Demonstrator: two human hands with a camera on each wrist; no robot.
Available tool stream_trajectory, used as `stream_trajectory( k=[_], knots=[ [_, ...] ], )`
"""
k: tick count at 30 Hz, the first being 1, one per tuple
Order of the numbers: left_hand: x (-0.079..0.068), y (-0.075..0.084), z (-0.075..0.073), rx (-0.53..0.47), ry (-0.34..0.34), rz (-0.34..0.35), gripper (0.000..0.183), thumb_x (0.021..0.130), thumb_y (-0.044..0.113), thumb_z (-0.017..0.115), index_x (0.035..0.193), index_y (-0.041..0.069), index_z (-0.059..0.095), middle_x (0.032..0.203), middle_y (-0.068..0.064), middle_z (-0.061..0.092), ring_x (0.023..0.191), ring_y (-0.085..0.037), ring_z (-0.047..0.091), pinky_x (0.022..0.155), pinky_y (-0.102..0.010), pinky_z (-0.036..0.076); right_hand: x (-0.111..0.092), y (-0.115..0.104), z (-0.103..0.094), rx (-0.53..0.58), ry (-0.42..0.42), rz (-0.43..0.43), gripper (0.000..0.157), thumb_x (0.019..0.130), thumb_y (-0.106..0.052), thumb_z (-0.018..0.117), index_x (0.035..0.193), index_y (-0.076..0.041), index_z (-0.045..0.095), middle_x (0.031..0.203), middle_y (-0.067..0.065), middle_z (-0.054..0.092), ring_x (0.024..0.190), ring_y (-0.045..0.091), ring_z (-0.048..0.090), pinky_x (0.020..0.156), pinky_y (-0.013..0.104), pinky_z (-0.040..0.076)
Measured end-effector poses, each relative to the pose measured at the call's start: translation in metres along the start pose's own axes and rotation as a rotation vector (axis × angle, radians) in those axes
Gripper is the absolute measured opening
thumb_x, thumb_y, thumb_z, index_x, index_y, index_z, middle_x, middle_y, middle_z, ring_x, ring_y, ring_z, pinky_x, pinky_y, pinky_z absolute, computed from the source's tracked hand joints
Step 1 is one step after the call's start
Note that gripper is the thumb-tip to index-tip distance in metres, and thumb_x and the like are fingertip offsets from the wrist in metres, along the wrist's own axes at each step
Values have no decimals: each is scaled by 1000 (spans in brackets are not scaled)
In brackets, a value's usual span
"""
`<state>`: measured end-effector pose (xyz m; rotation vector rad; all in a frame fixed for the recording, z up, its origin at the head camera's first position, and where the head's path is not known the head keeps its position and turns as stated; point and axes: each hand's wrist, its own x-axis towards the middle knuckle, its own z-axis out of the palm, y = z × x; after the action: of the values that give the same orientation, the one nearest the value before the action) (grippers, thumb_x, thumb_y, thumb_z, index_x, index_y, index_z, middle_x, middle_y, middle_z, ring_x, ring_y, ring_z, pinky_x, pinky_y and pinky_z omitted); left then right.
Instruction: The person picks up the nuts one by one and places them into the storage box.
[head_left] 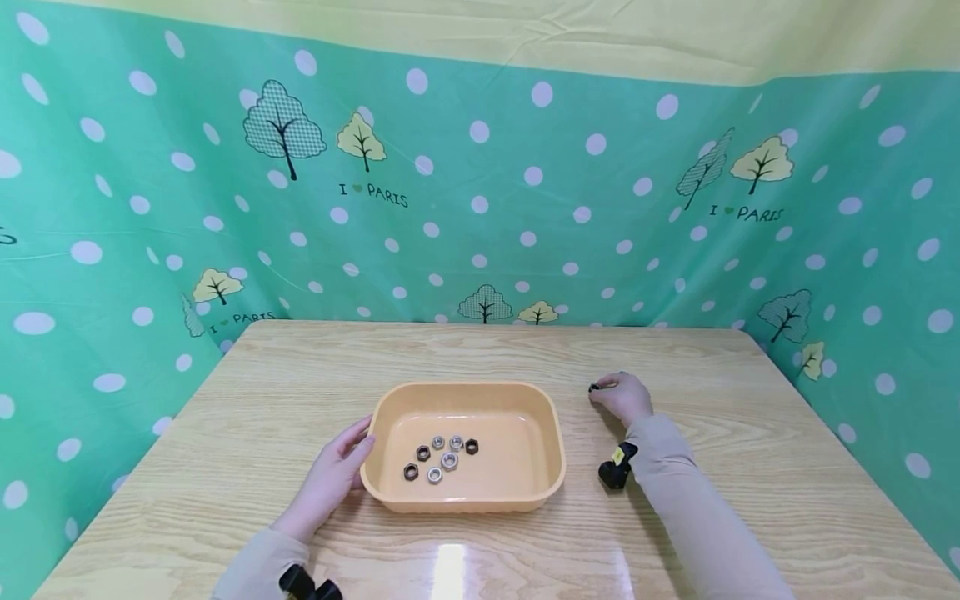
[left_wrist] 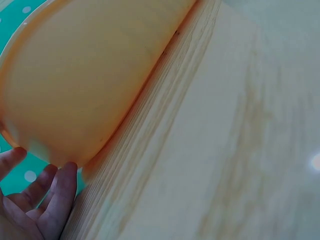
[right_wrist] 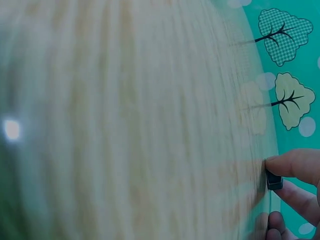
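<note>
A peach-coloured plastic basin (head_left: 517, 446) sits at the middle of the table. My left hand (head_left: 339, 467) is at its left end, fingertips touching the outer wall and rim. The left wrist view shows those fingers (left_wrist: 62, 195) fairly straight against the wall. Inside the basin, left of its middle, lie several hex nuts, some silver, like this silver nut (head_left: 449, 462), and some dark, like this dark nut (head_left: 411, 472). Right of the basin, my right hand (head_left: 624, 398) pinches another dark nut (right_wrist: 274, 180) between thumb and finger, close to the tabletop.
The wooden table (head_left: 300, 358) reaches back to a green dotted curtain (head_left: 480, 233) that stands behind it and along both sides. Black wrist cameras, such as the right wrist camera (head_left: 617, 471), sit by each sleeve. Light glares off the table's front.
</note>
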<state>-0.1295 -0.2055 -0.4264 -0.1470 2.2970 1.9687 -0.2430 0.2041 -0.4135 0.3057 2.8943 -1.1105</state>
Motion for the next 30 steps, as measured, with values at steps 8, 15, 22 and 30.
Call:
stream_trajectory(
  k=[8,15,22,30],
  knots=[
    [-1,0,0,5,1,-2,49,102,18,42,146,0,30,137,-29,39,101,-28,62,70,-30,61,2,3,2,-12,22,-6,35,81,-19,68,106,5,66,116,23,60,108,39,55,93,47,47],
    [0,0,1,0,7,-3,48,102,17,42,145,0,31,136,-29,40,100,-28,62,70,-30,61,1,2,3,-1,29,2,33,81,-21,69,104,3,68,115,21,61,108,38,55,93,47,47],
    [-1,0,0,-2,3,1,48,102,18,42,146,0,31,136,-29,41,100,-28,63,70,-30,61,-4,1,2,15,51,-34,30,76,-22,73,96,0,71,103,18,64,97,35,58,83,41,51],
    [-1,0,0,-7,0,3,48,102,17,42,146,0,30,136,-29,41,98,-27,63,69,-30,61,-4,2,4,16,47,-12,32,79,-20,69,103,3,69,106,21,65,99,34,58,88,45,50]
  ],
)
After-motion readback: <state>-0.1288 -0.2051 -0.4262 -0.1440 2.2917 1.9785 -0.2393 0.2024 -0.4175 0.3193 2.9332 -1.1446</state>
